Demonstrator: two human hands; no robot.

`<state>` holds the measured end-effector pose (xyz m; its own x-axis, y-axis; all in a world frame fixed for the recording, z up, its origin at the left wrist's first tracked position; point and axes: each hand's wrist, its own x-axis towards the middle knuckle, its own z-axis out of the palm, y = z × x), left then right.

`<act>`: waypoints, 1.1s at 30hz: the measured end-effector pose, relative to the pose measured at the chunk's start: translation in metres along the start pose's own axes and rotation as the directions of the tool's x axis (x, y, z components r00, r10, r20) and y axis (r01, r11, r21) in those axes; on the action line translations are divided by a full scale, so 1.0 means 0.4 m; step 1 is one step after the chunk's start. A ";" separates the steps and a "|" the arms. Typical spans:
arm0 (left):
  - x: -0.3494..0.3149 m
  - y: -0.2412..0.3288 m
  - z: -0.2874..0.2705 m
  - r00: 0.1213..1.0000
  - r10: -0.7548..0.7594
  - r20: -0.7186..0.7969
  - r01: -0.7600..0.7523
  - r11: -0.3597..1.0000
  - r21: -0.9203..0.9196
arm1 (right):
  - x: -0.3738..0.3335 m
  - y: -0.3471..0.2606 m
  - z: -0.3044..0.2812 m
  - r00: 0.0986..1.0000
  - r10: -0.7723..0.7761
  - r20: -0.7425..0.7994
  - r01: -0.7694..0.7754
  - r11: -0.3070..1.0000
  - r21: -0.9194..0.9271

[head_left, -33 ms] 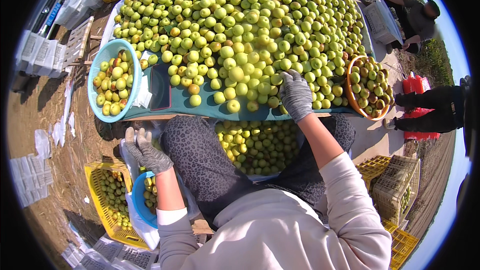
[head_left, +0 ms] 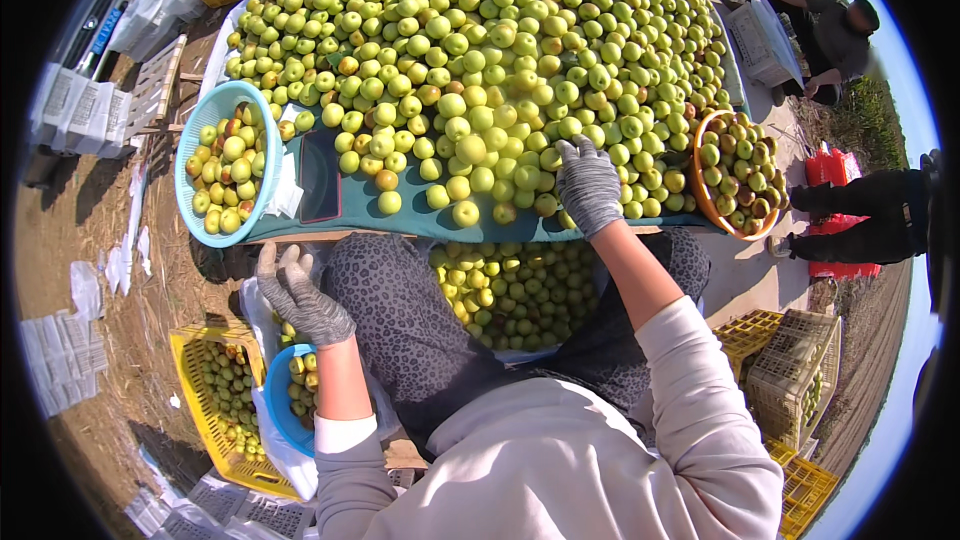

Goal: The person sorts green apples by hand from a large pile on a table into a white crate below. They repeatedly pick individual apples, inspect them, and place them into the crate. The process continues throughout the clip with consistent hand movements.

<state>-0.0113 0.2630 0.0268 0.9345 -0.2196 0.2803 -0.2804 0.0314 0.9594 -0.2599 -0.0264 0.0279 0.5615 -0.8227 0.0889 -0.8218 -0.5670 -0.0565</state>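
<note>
Two gloved hands: right hand [head_left: 588, 183] (palm down) on green fruit [head_left: 470, 149].

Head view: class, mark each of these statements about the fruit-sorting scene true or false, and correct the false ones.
1. Both hands wear grey knit gloves. True: see the left hand and right hand.
2. The right hand rests on the pile of green fruit on the table. True.
3. The light blue basket at the table's left edge is empty. False: it holds yellow-green fruit.
4. The left hand is reaching into the orange basket. False: it is below the table edge, above a small blue bowl of fruit.
5. A yellow crate with fruit stands on the ground at the left. True.
</note>
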 end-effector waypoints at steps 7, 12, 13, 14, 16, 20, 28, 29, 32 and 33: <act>-0.090 0.091 0.327 0.764 0.309 0.567 -0.341 0.939 -0.052 | 0.087 0.095 0.001 0.982 -0.160 0.097 0.169 0.981 -0.096; -0.142 0.050 0.373 0.461 0.368 0.808 -0.585 0.811 -0.036 | 0.099 0.178 0.002 0.972 -0.110 -0.207 0.119 0.992 0.031; -0.145 0.039 0.374 0.489 0.332 0.807 -0.572 0.820 0.009 | 0.099 0.185 0.000 0.969 -0.085 -0.232 0.088 0.996 0.006; -0.148 0.028 0.373 0.520 0.305 0.798 -0.558 0.829 0.046 | 0.100 0.187 -0.001 0.977 -0.060 -0.206 0.047 0.997 -0.068; -0.146 0.004 0.378 0.600 0.268 0.754 -0.486 0.871 0.077 | 0.107 0.185 -0.006 0.997 0.032 -0.070 -0.041 0.989 -0.139; -0.148 -0.027 0.389 0.673 0.161 0.722 -0.316 0.945 0.084 | 0.143 0.174 -0.012 0.994 0.093 0.063 -0.071 0.954 -0.291; -0.118 -0.022 0.404 0.693 0.120 0.711 -0.427 0.863 0.270 | 0.141 0.218 -0.021 0.944 0.230 -0.236 -0.117 0.903 0.413; -0.108 -0.019 0.416 0.676 0.153 0.721 -0.506 0.808 0.302 | 0.125 0.220 -0.028 0.920 0.310 -0.239 -0.072 0.735 0.674; -0.078 -0.015 0.476 0.613 0.073 0.787 -0.613 0.672 0.416 | 0.058 0.227 -0.077 0.952 0.304 0.048 -0.039 -0.035 0.999; -0.071 -0.013 0.498 0.573 0.031 0.819 -0.664 0.604 0.441 | 0.032 0.220 -0.091 0.959 0.242 0.145 -0.081 -0.256 0.963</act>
<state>-0.0801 0.0746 0.0073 0.3466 -0.9236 0.1639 -0.8863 -0.2653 0.3795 -0.3285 -0.0853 0.0604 0.3538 -0.9325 -0.0725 0.2583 0.1719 -0.9507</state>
